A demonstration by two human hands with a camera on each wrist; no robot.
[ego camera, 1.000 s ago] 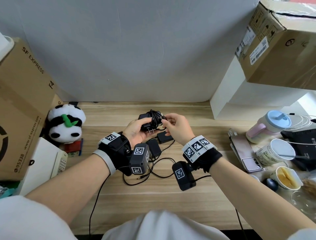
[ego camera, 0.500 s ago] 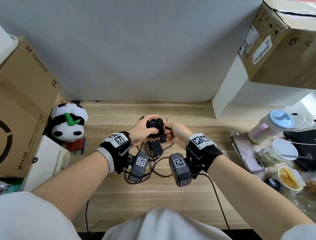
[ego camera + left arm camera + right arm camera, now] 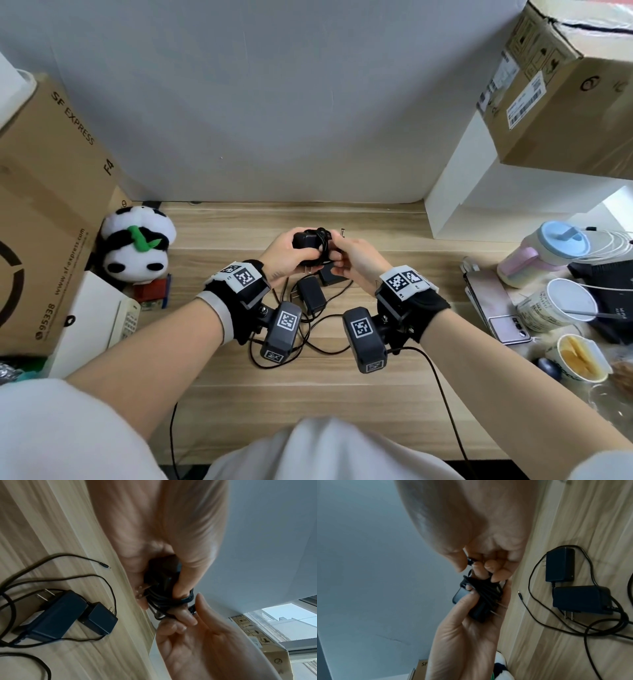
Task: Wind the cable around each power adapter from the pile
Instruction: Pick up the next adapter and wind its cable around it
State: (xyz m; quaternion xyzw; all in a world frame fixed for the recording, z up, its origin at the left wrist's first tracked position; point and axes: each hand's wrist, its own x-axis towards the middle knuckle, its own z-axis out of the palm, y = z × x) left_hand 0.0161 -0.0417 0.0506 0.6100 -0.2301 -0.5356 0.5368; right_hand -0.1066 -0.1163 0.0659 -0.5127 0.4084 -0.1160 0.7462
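Note:
My left hand (image 3: 286, 255) grips a black power adapter (image 3: 306, 241) above the desk, its cable (image 3: 481, 589) wound in several turns around the body and its prongs (image 3: 142, 589) pointing down. My right hand (image 3: 352, 258) pinches the free end of that cable (image 3: 191, 610) between thumb and forefinger, right beside the windings. Two more black adapters (image 3: 311, 295) (image 3: 329, 277) lie on the wooden desk (image 3: 308, 394) just below my hands, with loose cables (image 3: 318, 342) tangled around them and one barrel plug (image 3: 106, 566) lying free.
A plush panda (image 3: 137, 245) and a big cardboard box (image 3: 44, 212) stand at the left. A white shelf (image 3: 479, 212) carries another box (image 3: 565, 89) at the right. A phone (image 3: 493, 305), cups (image 3: 555, 305) and a pink bottle (image 3: 544, 253) crowd the right edge.
Both hands came closer together and a little nearer to me. The adapter turned in my left hand, and my right hand drew the cable end up against the windings.

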